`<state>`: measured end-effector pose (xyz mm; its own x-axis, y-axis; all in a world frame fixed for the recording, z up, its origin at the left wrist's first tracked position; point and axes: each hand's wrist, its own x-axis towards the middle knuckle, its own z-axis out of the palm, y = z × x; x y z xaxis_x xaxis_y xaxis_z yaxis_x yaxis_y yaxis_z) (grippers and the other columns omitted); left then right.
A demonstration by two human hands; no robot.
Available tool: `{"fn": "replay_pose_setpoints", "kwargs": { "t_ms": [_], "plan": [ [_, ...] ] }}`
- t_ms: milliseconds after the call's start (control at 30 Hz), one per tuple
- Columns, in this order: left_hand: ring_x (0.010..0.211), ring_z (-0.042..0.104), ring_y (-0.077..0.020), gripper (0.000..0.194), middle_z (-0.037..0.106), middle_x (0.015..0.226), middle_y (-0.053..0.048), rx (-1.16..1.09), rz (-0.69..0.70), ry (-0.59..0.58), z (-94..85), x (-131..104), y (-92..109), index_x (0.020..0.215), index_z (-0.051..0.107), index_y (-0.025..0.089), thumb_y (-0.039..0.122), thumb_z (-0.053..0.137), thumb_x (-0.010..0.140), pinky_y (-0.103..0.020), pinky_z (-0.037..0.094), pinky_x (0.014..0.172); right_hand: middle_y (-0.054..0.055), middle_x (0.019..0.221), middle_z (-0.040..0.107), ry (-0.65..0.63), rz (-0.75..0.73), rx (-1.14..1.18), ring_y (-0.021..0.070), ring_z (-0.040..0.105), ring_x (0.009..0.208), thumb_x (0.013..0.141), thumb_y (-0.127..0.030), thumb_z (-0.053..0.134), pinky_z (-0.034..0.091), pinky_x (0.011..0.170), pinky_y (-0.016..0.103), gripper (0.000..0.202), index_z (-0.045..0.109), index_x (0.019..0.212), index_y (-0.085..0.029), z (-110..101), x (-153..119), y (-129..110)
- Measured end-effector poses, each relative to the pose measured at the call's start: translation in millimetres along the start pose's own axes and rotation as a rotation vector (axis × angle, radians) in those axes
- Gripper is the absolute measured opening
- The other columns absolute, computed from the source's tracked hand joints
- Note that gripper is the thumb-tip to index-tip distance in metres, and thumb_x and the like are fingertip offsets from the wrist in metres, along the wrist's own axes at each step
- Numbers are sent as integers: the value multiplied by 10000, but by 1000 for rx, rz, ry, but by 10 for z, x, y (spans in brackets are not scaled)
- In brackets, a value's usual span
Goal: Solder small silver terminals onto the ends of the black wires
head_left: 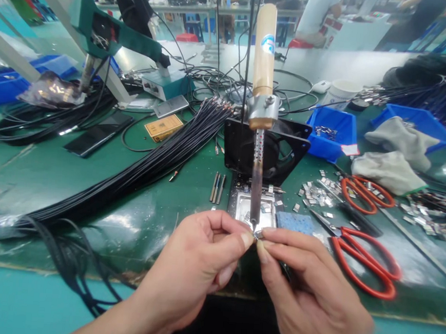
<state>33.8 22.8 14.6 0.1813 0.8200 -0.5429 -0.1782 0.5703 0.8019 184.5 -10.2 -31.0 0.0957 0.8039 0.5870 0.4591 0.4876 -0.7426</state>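
Observation:
My left hand (210, 251) and my right hand (306, 281) meet at the table's front, thumbs and forefingers pinched together. A tiny metal piece (256, 235) glints between the fingertips, mostly hidden by them; my right fingers close on it. What my left fingers pinch is too small to make out. Directly above, a soldering iron (257, 190) with a wooden handle is clamped upright, its tip pointing down at the fingertips. Behind them lies a shallow metal tray (238, 209) holding small metal pieces. A blue sponge (295, 222) is beside the tray.
Red-handled scissors (370, 261) and another red-handled pair (367, 194) lie right, near loose metal connectors (317, 194). A black fan (234, 147) stands behind the iron. A black cable bundle (128, 190) crosses the left. Blue bins (331, 139) and a heat gun (113, 35) stand farther back.

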Motion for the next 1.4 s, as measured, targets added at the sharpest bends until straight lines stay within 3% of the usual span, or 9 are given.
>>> {"fn": "replay_pose_setpoints", "kwargs": {
  "t_ms": [767, 1400],
  "plan": [
    [396, 254, -51, 192, 430, 416, 83, 2, 9, 5, -13, -5, 19, 723, 645, 181, 285, 778, 814, -215, 135, 407, 49, 1018, 766, 24, 12, 4, 171, 763, 872, 856, -19, 716, 657, 810, 285, 204, 750, 952, -196, 14, 11, 3],
    [386, 274, -42, 186, 446, 412, 82, 2, 9, 12, -4, -4, 14, 725, 652, 172, 266, 782, 818, -193, 160, 399, 30, 1044, 758, -3, 18, 44, 123, 737, 934, 844, 12, 726, 611, 877, 223, 227, 744, 967, -179, -8, -13, 11]
  ]
}}
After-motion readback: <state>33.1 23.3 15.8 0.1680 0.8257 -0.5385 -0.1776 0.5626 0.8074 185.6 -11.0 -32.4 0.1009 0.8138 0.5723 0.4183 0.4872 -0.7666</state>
